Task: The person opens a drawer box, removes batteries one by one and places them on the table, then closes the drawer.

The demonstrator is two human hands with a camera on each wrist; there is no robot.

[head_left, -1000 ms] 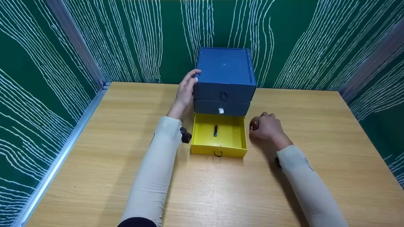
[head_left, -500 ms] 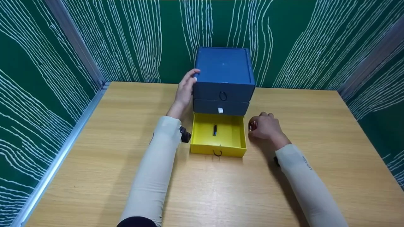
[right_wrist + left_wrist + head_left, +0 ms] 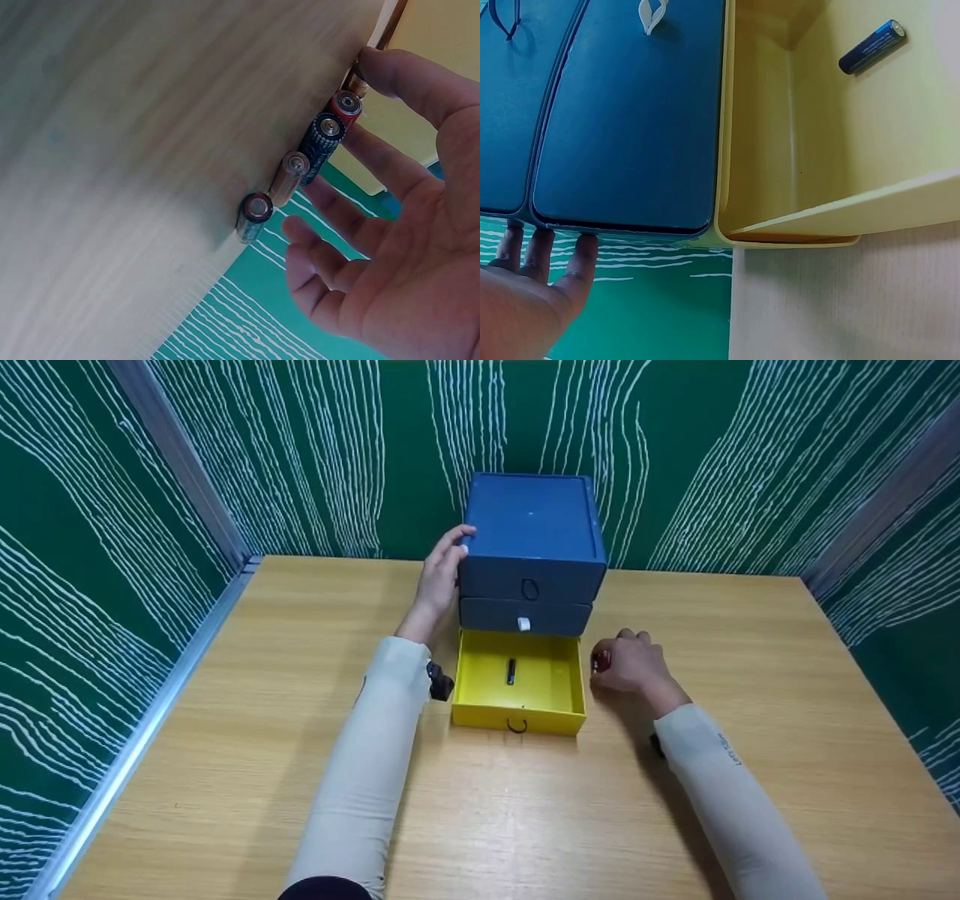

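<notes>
My left hand (image 3: 441, 577) rests its extended fingers against the left side of a blue drawer unit (image 3: 531, 514). The bottom yellow drawer (image 3: 551, 679) is pulled out, and one dark battery (image 3: 871, 46) lies inside it. Just right of that drawer, my right hand (image 3: 634, 660) has its thumb and curled fingers around batteries upright on the table. The right wrist view shows a red battery (image 3: 346, 105) and a dark blue battery (image 3: 322, 142) between thumb and fingers. A copper-coloured battery (image 3: 291, 176) and a dark-topped battery (image 3: 255, 217) stand in line by the other fingertips. Another is partly hidden by the thumb.
Two closed dark blue drawers sit above the yellow one, the upper with a black loop (image 3: 530, 589), the lower with a white pull tab (image 3: 524, 624). Green walls with white wavy lines rise behind and beside the wooden table (image 3: 480, 825).
</notes>
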